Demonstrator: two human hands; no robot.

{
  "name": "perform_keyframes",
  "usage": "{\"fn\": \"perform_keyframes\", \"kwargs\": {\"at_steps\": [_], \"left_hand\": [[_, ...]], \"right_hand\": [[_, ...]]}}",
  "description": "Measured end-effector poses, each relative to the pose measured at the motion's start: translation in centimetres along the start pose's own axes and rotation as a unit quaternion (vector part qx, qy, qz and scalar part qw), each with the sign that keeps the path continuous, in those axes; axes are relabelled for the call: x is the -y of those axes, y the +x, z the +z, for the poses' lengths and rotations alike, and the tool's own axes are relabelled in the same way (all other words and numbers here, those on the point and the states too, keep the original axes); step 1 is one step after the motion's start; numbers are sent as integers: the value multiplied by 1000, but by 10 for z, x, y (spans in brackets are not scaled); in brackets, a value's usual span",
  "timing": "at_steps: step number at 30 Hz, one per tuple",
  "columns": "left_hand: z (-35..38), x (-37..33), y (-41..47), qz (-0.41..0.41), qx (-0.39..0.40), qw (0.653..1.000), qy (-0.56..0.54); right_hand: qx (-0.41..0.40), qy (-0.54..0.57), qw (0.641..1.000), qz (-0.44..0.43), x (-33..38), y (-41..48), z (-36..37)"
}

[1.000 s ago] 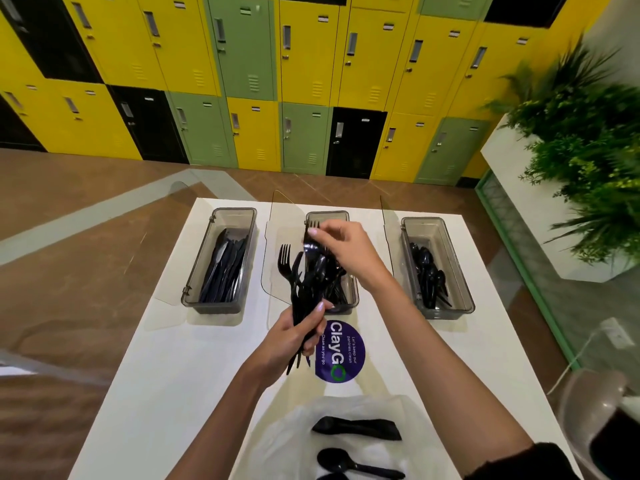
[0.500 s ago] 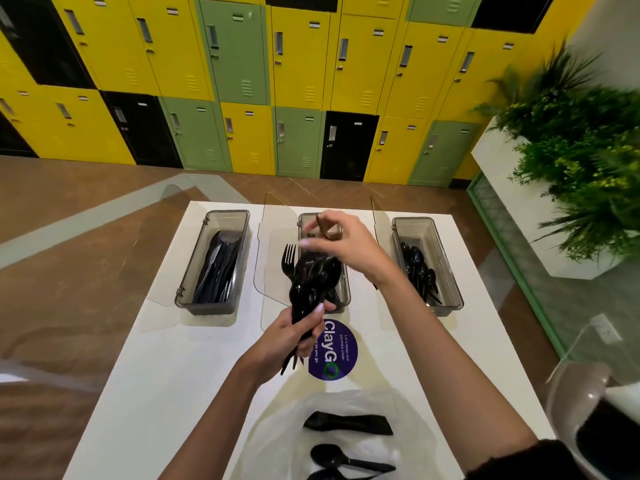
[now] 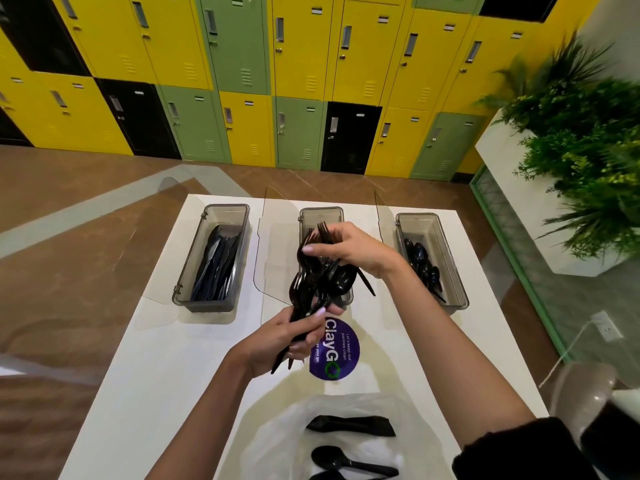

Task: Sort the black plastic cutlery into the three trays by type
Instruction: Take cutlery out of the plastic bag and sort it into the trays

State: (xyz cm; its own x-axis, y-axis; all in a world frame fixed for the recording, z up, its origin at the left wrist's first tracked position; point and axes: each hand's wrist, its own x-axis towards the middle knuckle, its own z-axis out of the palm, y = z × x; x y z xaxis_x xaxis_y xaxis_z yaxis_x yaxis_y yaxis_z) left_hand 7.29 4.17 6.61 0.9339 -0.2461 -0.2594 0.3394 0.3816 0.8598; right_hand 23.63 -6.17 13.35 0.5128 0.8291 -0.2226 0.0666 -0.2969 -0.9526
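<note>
We are gripping the mixed bundle (image 3: 311, 292) upright in our closed left hand (image 3: 277, 341); our right hand (image 3: 349, 251) is pinching forks (image 3: 320, 233) directly above the middle tray (image 3: 322, 213), handles pointing toward us

Yellow, green and black metal lockers (image 3: 242, 74) line the wall; brown tiled floor (image 3: 76, 209) below; leafy green plants (image 3: 581, 150) in a white planter (image 3: 554, 216).

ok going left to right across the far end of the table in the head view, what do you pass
tray of knives → middle tray, with the right hand holding forks over it → tray of spoons → planter with green plants beyond the table
</note>
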Motion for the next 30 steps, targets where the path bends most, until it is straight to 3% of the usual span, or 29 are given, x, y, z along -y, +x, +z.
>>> {"fn": "perform_keyframes", "kwargs": {"at_steps": [4, 7, 9, 18, 23, 28, 30], "left_hand": [[-8, 1, 0, -6, -17, 1000, -17], [-13, 3, -2, -21, -48, 998, -26], [-17, 6, -3, -21, -60, 998, -29], [-30, 10, 2, -2, -94, 994, -63], [-31, 10, 5, -4, -99, 993, -69], [-29, 11, 6, -10, -91, 993, -72], [-27, 10, 7, -13, -86, 994, -72]], "right_hand": [[-124, 40, 991, -33, 4, 8, -5], [-263, 101, 959, -38, -6, 28, -16], [-310, 134, 941, -22, -16, 43, -21], [-333, 181, 923, 67, -84, 82, 7], [-322, 14, 935, 145, -114, 77, 12], [-320, -71, 941, 77, -90, 63, 8], [-269, -60, 961, 24, -68, 52, 6]]}}
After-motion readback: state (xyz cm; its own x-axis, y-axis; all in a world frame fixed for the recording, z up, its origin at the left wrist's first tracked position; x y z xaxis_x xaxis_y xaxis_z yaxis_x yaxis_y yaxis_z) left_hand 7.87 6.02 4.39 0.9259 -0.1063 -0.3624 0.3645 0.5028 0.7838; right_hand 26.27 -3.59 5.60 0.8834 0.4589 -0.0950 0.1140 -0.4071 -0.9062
